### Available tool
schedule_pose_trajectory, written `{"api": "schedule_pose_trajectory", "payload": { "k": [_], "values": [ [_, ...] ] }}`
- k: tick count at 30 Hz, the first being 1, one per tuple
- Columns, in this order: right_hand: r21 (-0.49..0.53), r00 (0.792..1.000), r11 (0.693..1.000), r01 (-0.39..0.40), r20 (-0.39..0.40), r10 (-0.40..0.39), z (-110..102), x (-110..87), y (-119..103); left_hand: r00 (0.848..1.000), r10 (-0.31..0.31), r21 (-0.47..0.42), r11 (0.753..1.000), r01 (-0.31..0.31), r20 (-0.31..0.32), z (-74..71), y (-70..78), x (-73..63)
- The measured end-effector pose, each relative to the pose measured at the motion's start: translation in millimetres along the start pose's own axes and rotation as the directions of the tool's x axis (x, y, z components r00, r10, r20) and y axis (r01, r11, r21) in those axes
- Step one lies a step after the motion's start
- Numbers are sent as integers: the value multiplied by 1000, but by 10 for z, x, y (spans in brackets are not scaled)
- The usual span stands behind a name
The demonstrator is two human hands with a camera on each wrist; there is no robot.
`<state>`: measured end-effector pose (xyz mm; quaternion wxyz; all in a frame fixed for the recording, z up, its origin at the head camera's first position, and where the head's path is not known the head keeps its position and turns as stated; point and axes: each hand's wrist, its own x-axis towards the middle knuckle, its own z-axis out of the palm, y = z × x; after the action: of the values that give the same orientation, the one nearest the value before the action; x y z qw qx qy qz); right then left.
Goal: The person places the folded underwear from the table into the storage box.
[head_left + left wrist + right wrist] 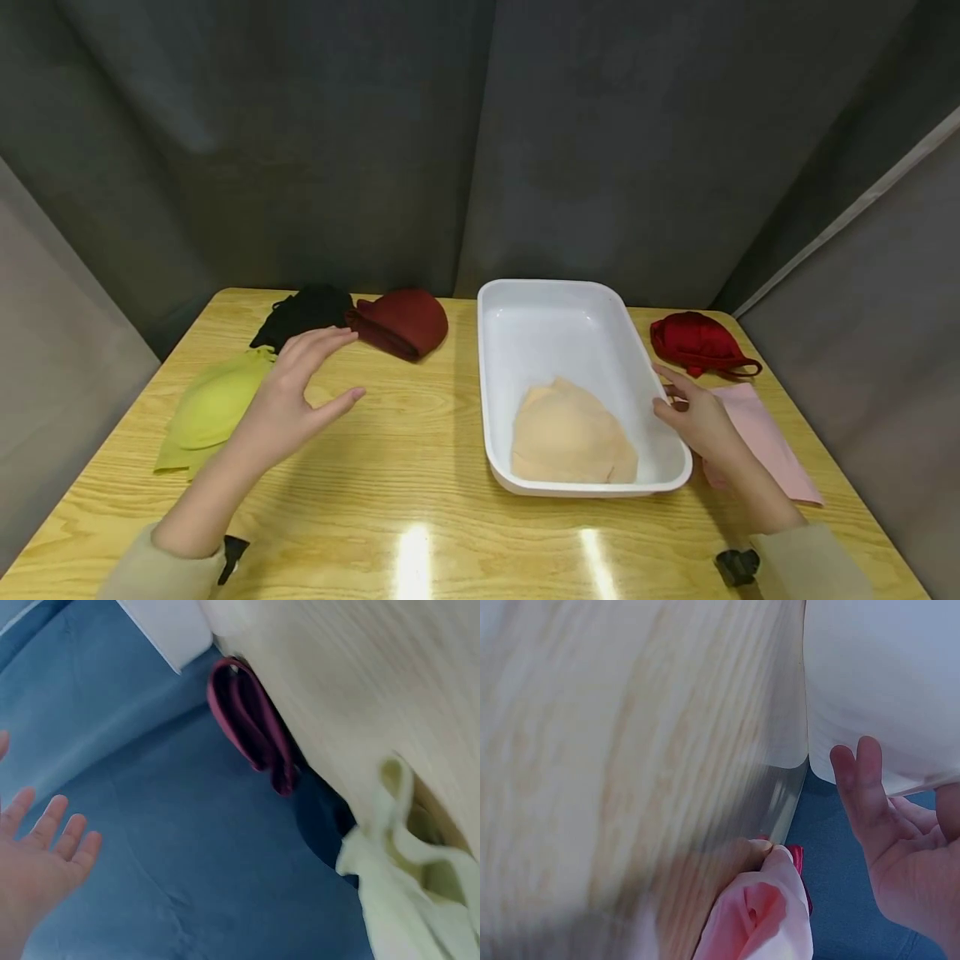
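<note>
- tub [585, 490] on table [360, 475], right of middle; beige garment [573, 433] inside, lying at the near end of the floor
- right hand [701, 421] at tub's right rim, thumb and a finger by the edge, two fingers stretched up by the outer wall in the right wrist view; real pinch or light touch, cannot tell
- left hand [288, 396] spread, thumb well apart from fingers, nothing held; above table, close to black garment [311, 310], maroon garment [405, 325] and yellow garment [213, 408]
- step looks like steadying or handling the tub by its rim; best kept level, so the beige garment doesn't slide; a firm thumb-over-rim hold would suit; right wrist should clear pink cloth [765, 433], just beside it, likely to drag
- tub: white, glossy, deep, rounded corners, rolled rim; longer front to back
- beige garment: matte, domed, smooth on top, edges uneven; probably soft and light
- red garment [697, 337] beyond pink cloth, strap looped toward the right
</note>
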<state>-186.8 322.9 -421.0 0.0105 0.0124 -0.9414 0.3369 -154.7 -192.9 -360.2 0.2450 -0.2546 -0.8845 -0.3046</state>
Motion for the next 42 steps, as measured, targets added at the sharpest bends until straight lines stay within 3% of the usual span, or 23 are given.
{"api": "schedule_pose_trajectory", "payload": {
  "k": [4, 17, 31, 38, 42],
  "values": [
    [29, 999, 999, -45, 22, 44, -6, -7, -16, 999, -50, 24, 998, 49, 21, -73, -120, -78],
    [28, 998, 998, -52, 33, 51, -6, -24, -16, 984, -171, 12, 985, 171, 42, -332, -538, -289],
    [-13, 1000, 1000, -13, 16, 13, -9, 2, -10, 930, -340, 40, 940, 338, 139, -491, -1151, -444],
    [-6, 1000, 1000, -10, 17, 10, -10, 6, -1, 904, -352, 73, 936, 344, 242, -593, -1405, -458],
    [8, 1000, 1000, -26, 17, 26, -6, 4, -8, 882, -371, 120, 929, 351, 291, -639, -1524, -444]
  ]
}}
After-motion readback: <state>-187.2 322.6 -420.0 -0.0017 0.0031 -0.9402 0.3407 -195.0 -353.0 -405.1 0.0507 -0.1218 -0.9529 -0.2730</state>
